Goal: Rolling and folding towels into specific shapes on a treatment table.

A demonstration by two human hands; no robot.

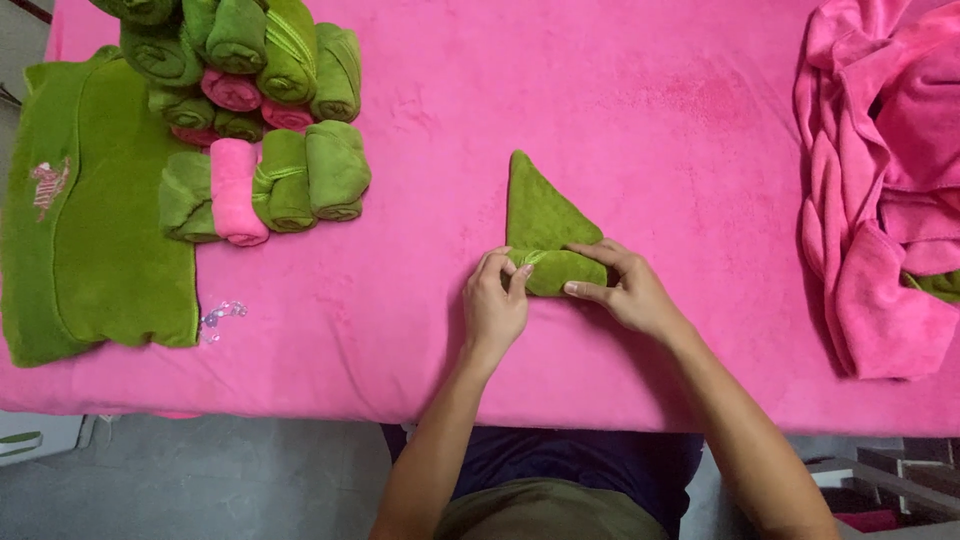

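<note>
the green towel lies near the middle of the pink-covered surface, its lower part already wound into a short roll and its upper part a flat triangle pointing away from the person; it looks soft, light and limp, likely to spring loose unless the roll is pinched at both ends, and the plush pile should give friction rather than slip; the best hold seems to be the roll's ends, with fingers pressing along its length; the left hand has its grip closed on the roll's left end, fingertips curled onto the fold; the right hand lies over the right end, fingers spread along the top and thumb under the near edge, a loose clasp on the towel; to the far left sit a stack of rolled towels, green and pink, beside a flat green cloth; a heap of pink towels lies at the right edge.
</note>
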